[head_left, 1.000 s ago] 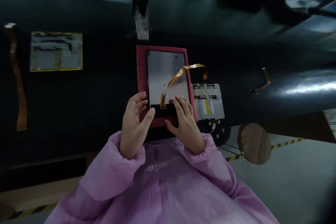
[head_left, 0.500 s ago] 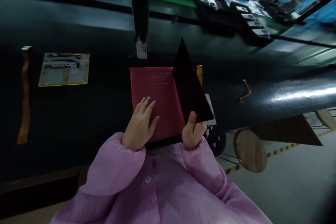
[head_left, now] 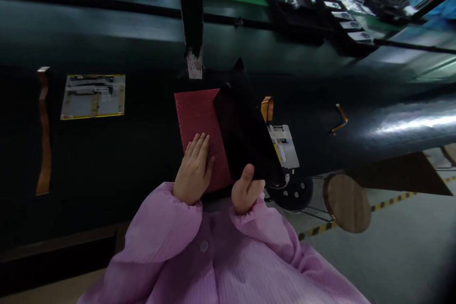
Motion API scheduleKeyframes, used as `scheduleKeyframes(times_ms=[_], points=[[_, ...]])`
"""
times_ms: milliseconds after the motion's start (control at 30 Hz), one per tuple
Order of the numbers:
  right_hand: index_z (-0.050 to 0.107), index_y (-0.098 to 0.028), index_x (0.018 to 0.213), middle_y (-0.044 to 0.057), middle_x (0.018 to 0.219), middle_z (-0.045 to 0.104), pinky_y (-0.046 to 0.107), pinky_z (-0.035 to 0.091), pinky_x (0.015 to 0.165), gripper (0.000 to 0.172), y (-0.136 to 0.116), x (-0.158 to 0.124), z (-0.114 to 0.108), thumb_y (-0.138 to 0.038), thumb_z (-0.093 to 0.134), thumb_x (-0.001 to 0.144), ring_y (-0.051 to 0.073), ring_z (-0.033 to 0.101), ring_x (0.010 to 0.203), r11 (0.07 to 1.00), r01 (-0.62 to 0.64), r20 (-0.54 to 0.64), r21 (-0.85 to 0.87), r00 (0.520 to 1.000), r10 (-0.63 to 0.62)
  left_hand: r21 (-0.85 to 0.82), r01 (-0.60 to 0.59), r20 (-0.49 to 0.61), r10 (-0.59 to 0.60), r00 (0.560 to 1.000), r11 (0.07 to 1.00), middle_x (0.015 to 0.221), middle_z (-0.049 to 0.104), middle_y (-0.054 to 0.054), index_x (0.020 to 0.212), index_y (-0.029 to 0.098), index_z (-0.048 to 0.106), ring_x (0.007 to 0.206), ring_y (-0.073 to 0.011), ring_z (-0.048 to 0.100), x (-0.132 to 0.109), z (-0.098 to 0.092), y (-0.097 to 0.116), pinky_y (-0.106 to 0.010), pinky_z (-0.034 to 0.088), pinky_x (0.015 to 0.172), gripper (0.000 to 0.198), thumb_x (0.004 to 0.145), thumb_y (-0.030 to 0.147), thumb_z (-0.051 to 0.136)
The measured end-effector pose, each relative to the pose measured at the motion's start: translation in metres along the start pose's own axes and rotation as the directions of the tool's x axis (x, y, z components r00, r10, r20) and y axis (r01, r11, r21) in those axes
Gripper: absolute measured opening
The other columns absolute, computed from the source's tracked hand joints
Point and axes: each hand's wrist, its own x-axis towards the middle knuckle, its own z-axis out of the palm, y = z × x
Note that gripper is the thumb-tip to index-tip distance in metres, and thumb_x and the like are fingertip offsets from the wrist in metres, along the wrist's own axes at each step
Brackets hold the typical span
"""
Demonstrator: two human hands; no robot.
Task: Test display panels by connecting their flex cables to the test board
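Right hand clamped on the near edge of a dark display panel, thumb on top, panel tilted up off a red bubble-wrap pad and covering the pad's right part. Left hand flat on the pad, fingers together, pressing it onto the dark workbench; closed on nothing. Hands near each other, not touching. Orange flex cable peeking out just behind the panel's right edge. Grey metal module just beside the panel on the right, partly hidden by it. Well to the left, a yellow-edged board and a long copper strip lying on the bench. Round wooden stool below the bench on the right.
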Motion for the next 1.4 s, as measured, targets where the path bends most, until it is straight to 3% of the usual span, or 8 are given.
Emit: scheduleKeyframes(times_ms=[300, 500, 633, 733, 967, 1067, 1200, 1400], points=[[0.055, -0.012, 0.141, 0.020, 0.111, 0.068, 0.040, 0.060, 0.078, 0.047, 0.000, -0.004, -0.003, -0.035, 0.035, 0.105, 0.030, 0.069, 0.103, 0.993, 0.061, 0.149, 0.099, 0.986, -0.076, -0.044, 0.036, -0.007, -0.036, 0.999, 0.998, 0.152, 0.047, -0.018, 0.145, 0.013, 0.044, 0.148, -0.0285, 0.034, 0.000, 0.000, 0.001, -0.058, 0.031, 0.121, 0.048, 0.103, 0.033, 0.036], [0.046, -0.022, 0.146, 0.014, 0.125, 0.062, 0.040, 0.056, 0.096, 0.044, 0.000, 0.001, -0.005, -0.027, 0.039, 0.103, 0.025, 0.062, 0.116, 0.948, 0.142, 0.237, 0.285, 0.948, -0.213, -0.275, 0.120, -0.033, -0.134, 0.990, 0.954, 0.155, 0.043, -0.014, 0.145, 0.020, 0.045, 0.149, -0.0258, 0.033, 0.003, -0.012, 0.009, -0.055, 0.028, 0.123, 0.049, 0.103, 0.042, 0.038], [0.039, -0.026, 0.151, 0.010, 0.125, 0.061, 0.039, 0.055, 0.098, 0.053, -0.002, 0.006, -0.004, -0.023, 0.043, 0.098, 0.023, 0.059, 0.118, 0.901, 0.227, 0.261, 0.370, 0.905, -0.335, -0.557, -0.004, -0.133, -0.084, 0.988, 0.830, 0.164, 0.027, -0.004, 0.156, 0.031, 0.026, 0.153, -0.0225, 0.024, 0.013, -0.030, 0.034, -0.047, 0.024, 0.126, 0.055, 0.104, 0.049, 0.025], [0.038, -0.024, 0.151, 0.011, 0.125, 0.060, 0.041, 0.055, 0.097, 0.055, -0.002, 0.008, -0.004, -0.025, 0.045, 0.096, 0.024, 0.059, 0.117, 0.884, 0.242, 0.283, 0.401, 0.884, -0.371, -0.579, -0.061, -0.140, -0.025, 0.990, 0.813, 0.167, 0.016, 0.002, 0.157, 0.035, 0.019, 0.155, -0.0226, 0.012, 0.023, -0.037, 0.053, -0.045, 0.021, 0.128, 0.059, 0.102, 0.053, 0.029], [0.040, -0.022, 0.147, 0.011, 0.125, 0.059, 0.040, 0.053, 0.097, 0.054, -0.001, 0.011, -0.006, -0.025, 0.049, 0.094, 0.024, 0.057, 0.116, 0.857, 0.162, 0.263, 0.489, 0.909, -0.322, -0.512, -0.054, -0.139, -0.021, 0.990, 0.857, 0.166, 0.021, 0.003, 0.156, 0.036, 0.024, 0.156, -0.0233, 0.010, 0.032, -0.035, 0.071, -0.046, 0.018, 0.128, 0.057, 0.102, 0.047, 0.040], [0.039, -0.024, 0.142, 0.011, 0.122, 0.057, 0.039, 0.055, 0.090, 0.053, 0.001, 0.006, -0.001, -0.022, 0.052, 0.090, 0.023, 0.057, 0.112, 0.816, 0.117, 0.180, 0.566, 0.949, -0.261, -0.533, 0.036, -0.099, -0.105, 0.990, 0.845, 0.165, 0.025, -0.001, 0.155, 0.036, 0.026, 0.154, -0.0262, 0.020, 0.034, -0.032, 0.083, -0.050, 0.023, 0.127, 0.059, 0.100, 0.049, 0.044], [0.038, -0.028, 0.131, 0.009, 0.113, 0.057, 0.038, 0.056, 0.078, 0.051, 0.003, -0.002, 0.005, -0.016, 0.053, 0.084, 0.022, 0.060, 0.099, 0.772, 0.070, 0.044, 0.632, 0.991, -0.126, -0.563, 0.144, -0.178, -0.290, 0.940, 0.814, 0.146, 0.045, -0.010, 0.152, 0.032, 0.032, 0.133, -0.0263, 0.049, 0.037, -0.028, 0.099, -0.044, 0.047, 0.109, 0.069, 0.092, 0.051, 0.060], [0.047, -0.024, 0.131, 0.010, 0.111, 0.057, 0.040, 0.056, 0.078, 0.048, 0.002, 0.005, -0.004, -0.016, 0.050, 0.084, 0.023, 0.061, 0.097, 0.816, 0.192, 0.118, 0.546, 0.946, -0.302, -0.406, 0.135, -0.347, -0.289, 0.892, 0.904, 0.114, 0.055, -0.006, 0.138, 0.030, 0.057, 0.102, -0.0173, 0.057, 0.029, -0.036, 0.095, -0.032, 0.050, 0.090, 0.049, 0.092, 0.046, 0.061]])
